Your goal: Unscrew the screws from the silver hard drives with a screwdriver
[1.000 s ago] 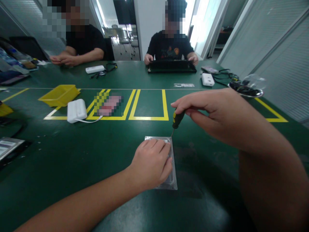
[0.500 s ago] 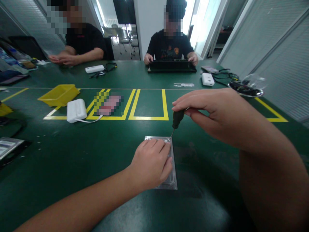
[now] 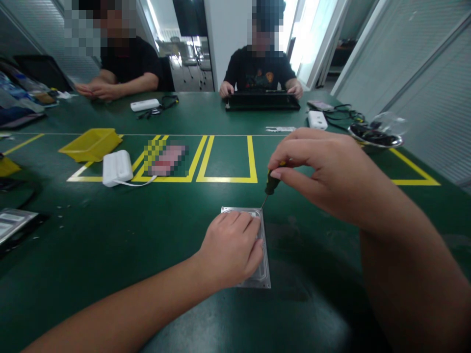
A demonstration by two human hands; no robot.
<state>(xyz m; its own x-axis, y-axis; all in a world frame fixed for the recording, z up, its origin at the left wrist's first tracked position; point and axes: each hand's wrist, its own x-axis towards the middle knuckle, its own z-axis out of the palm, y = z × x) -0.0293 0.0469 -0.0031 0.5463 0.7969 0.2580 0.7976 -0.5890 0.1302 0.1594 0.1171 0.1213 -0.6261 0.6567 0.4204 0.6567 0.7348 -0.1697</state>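
Note:
A silver hard drive (image 3: pixel 262 274) lies flat on the green table, largely covered by my left hand (image 3: pixel 233 247). The fingers of that hand are curled over the drive and press it against the tabletop. My right hand (image 3: pixel 312 164) is closed round the handle of a screwdriver (image 3: pixel 272 184), dark with yellow marks. Its thin shaft slants down, and the tip meets the far right corner of the drive. Whether a screw sits under the tip is too small to tell.
A yellow bin (image 3: pixel 91 145), a white power bank (image 3: pixel 117 168) and a cabled phone (image 3: pixel 169 161) stand at far left. Another drive (image 3: pixel 14 224) lies at the left edge. Two people sit opposite; one holds a dark panel (image 3: pixel 262 101). Cables and a bowl (image 3: pixel 379 137) are at right.
My right hand has shifted slightly and turned round the screwdriver handle, with the thumb now further forward and the handle leaning more to the right. My left hand and the hard drive stay put.

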